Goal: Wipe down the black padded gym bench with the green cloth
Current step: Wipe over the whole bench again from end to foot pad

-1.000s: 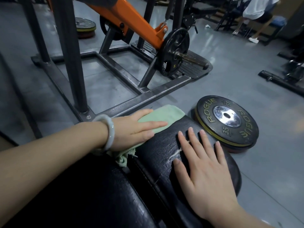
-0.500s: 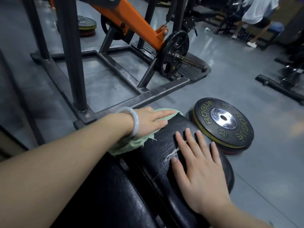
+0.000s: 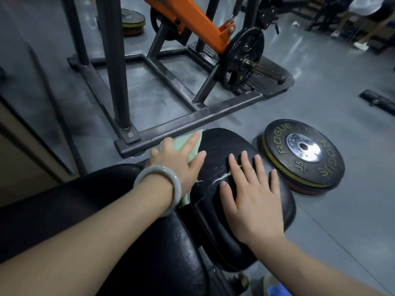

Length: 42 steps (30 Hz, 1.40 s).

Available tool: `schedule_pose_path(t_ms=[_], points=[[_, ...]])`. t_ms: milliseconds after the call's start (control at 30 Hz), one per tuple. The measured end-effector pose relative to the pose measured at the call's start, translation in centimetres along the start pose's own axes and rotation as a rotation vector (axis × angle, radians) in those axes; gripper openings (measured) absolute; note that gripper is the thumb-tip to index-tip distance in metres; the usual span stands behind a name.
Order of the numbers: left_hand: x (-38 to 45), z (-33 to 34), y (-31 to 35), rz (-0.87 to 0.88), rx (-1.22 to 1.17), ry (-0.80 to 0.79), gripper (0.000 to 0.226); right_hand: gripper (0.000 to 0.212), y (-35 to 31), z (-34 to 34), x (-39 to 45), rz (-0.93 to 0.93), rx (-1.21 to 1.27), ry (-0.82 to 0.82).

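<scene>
The black padded gym bench (image 3: 222, 144) fills the lower middle of the view, its rounded seat pad cracked with a pale tear. My left hand (image 3: 177, 163), wearing a pale bangle, presses the green cloth (image 3: 181, 144) flat against the pad's left edge with straight fingers; most of the cloth is hidden under the hand, and a strip hangs below the wrist. My right hand (image 3: 254, 193) rests flat on the pad's right half, fingers spread, holding nothing.
A black Rogue weight plate (image 3: 303, 154) lies on the grey floor just right of the bench. A dark steel machine frame (image 3: 192, 118) with an orange arm (image 3: 192, 20) stands directly beyond the pad. A person sits far back right.
My left hand has slid the cloth leftward along the pad's edge and toward the far left corner. The right hand stays flat on the pad.
</scene>
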State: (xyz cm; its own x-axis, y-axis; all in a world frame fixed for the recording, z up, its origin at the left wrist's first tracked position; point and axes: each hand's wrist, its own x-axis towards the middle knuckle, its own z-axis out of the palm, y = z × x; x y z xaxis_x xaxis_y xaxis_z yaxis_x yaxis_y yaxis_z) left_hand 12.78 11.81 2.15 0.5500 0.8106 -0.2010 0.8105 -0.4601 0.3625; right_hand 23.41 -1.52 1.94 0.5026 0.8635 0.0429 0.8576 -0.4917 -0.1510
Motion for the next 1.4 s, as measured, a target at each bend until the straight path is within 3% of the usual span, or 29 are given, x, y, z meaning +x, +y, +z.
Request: schedule_pose_path(t_ms=[200, 333, 467, 600, 667, 733, 800, 867, 1067, 1233, 1400], points=[[-1.6, 0.9, 0.7, -0.047, 0.007, 0.079, 0.054, 0.077, 0.2, 0.3, -0.2, -0.02, 0.054, 0.05], [-3.1, 1.6, 1.5, -0.05, 0.007, 0.103, 0.055, 0.069, 0.6, 1.3, -0.3, -0.04, 0.146, 0.186], [-4.9, 2.6, 3.0, -0.038, 0.07, 0.073, 0.056, 0.057, 1.1, 1.8, -0.5, -0.088, 0.351, 0.393], [-5.7, 3.5, 4.1, 0.023, 0.08, 0.055, 0.058, 0.052, 1.6, 2.0, -0.6, -0.122, 0.585, 0.437], [-5.9, 3.4, 4.4, 0.08, 0.093, 0.059, 0.07, 0.053, 1.7, 1.9, -0.6, -0.105, 0.657, 0.422], [-6.1, 3.0, 4.2, 0.156, 0.067, 0.036, 0.062, 0.053, 1.8, 1.5, -0.7, -0.092, 0.67, 0.396], [-6.8, 2.2, 3.1, 0.241, 0.059, 0.014, 0.059, 0.055, 1.6, 1.1, -0.7, -0.096, 0.61, 0.362], [-8.5, 1.4, 1.1, 0.3, 0.108, 0.034, 0.073, 0.059, 1.3, 0.6, -0.6, -0.123, 0.453, 0.304], [-13.9, 2.7, -4.5, 0.222, 0.196, 0.2, 0.073, 0.075, -1.9, -1.3, -0.4, -0.257, 0.021, 0.02], [-14.0, 3.0, -4.3, 0.166, 0.164, 0.289, 0.077, 0.059, -8.3, 0.1, 2.2, -0.156, 0.023, -0.182], [-14.3, 4.0, -4.6, 0.115, 0.05, 0.295, 0.069, 0.073, -3.8, -0.3, -0.7, -0.19, -0.057, -0.181]])
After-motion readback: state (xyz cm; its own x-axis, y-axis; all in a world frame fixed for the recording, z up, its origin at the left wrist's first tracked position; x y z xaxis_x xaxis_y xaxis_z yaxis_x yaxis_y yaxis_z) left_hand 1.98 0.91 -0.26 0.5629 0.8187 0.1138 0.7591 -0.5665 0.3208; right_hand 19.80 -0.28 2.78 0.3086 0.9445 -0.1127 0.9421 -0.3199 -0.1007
